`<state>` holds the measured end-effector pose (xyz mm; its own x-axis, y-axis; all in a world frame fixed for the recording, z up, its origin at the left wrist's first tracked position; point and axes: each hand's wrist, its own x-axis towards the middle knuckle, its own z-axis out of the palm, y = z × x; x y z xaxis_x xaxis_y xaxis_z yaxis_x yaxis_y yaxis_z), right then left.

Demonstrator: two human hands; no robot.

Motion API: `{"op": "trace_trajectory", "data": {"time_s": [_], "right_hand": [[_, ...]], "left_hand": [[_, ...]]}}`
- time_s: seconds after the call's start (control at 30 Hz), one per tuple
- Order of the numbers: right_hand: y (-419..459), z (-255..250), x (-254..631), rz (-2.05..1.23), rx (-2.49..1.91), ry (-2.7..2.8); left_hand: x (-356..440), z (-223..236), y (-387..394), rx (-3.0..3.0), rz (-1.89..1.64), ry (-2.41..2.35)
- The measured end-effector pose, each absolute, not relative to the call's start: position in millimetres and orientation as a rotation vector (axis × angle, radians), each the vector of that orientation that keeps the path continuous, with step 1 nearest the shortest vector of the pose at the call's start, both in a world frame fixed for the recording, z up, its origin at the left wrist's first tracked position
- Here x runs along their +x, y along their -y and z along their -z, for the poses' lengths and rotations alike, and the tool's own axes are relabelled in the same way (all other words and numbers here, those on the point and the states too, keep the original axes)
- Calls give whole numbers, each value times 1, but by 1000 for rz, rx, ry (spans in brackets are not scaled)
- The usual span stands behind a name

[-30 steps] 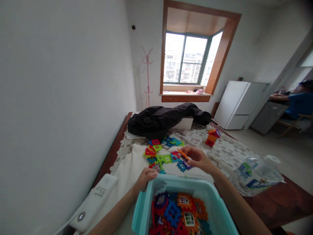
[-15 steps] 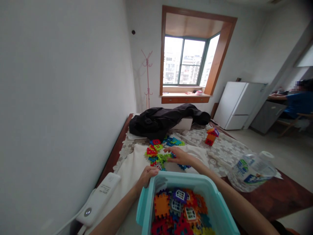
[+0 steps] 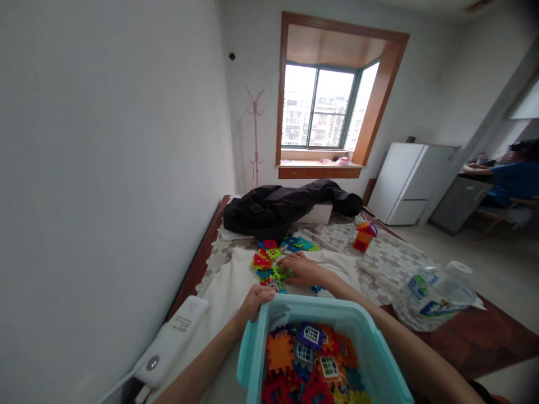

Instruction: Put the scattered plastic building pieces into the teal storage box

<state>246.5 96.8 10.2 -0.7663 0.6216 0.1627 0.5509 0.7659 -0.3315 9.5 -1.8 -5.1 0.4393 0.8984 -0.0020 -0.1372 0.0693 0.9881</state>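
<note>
A light teal plastic bin (image 3: 320, 303) stands close in front of me, holding interlocking building blocks (image 3: 280, 352) in orange, red, purple and grey, some with window grids. My left hand (image 3: 256, 299) is closed over its far left corner. Beyond the bin, a cluster of loose building blocks (image 3: 263, 259) in red, green and blue lies on the white cloth. Over the right side of that cluster, my right hand (image 3: 304, 270) curls its fingers down around light green blocks; the hand hides part of what it grips.
A small orange block house (image 3: 362, 237) stands at the right on the lace tablecloth (image 3: 389, 264). Nearer sits a big clear plastic bottle (image 3: 435, 294). Black fabric (image 3: 290, 205) lies across the back. A white device (image 3: 174, 339) is by the left wall. A person (image 3: 514, 174) sits far right.
My right hand has shifted slightly left and down onto the blocks, its fingers drawing together from a more spread pose. My left hand stays on the bin.
</note>
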Motion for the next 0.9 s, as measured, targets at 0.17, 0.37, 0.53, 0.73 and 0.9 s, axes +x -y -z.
{"op": "trace_trajectory", "data": {"time_s": [0.17, 0.37, 0.53, 0.73, 0.9], "right_hand": [[-96, -11, 238, -395, -939, 2694], [-100, -13, 261, -405, -957, 2610], [-99, -13, 270, -355, -957, 2707], [-100, -13, 262, -387, -967, 2649], [-86, -46, 280, -782, -952, 2287]], "left_hand": [[10, 5, 1, 1266, -920, -780], [10, 7, 0, 1276, -918, -782], [8, 9, -1, 1290, -912, -767], [8, 10, -2, 1310, -919, -760], [8, 8, -4, 1326, -912, -765]]}}
